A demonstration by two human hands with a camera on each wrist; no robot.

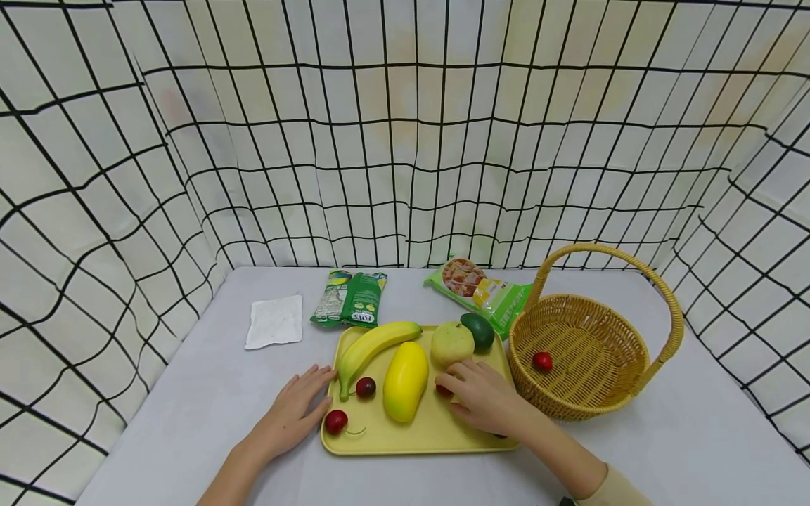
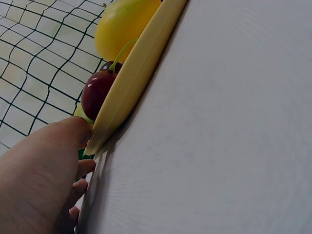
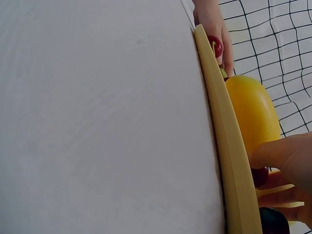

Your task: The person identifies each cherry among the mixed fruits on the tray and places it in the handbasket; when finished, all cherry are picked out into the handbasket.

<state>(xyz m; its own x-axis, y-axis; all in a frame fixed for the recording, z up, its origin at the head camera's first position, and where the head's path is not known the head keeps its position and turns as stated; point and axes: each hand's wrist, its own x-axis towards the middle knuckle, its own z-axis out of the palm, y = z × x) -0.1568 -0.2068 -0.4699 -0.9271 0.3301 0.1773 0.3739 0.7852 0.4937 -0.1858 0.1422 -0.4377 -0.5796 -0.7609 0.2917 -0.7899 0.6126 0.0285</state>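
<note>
Cherry (image 1: 444, 391) pinched between thumb and fingers of right hand (image 1: 486, 399); left hand (image 1: 294, 411) laid against tray (image 1: 436, 439), fingers loosely straightened. Mango (image 1: 406, 383), just beside pinching fingers, best cleared by light grip, straight lift.

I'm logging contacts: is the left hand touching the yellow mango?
Apart: the head view shows bare tray between the left hand and the yellow mango.

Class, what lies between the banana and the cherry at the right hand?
The mango, on the tray, lies between the banana and that cherry; the head view shows it.
</note>
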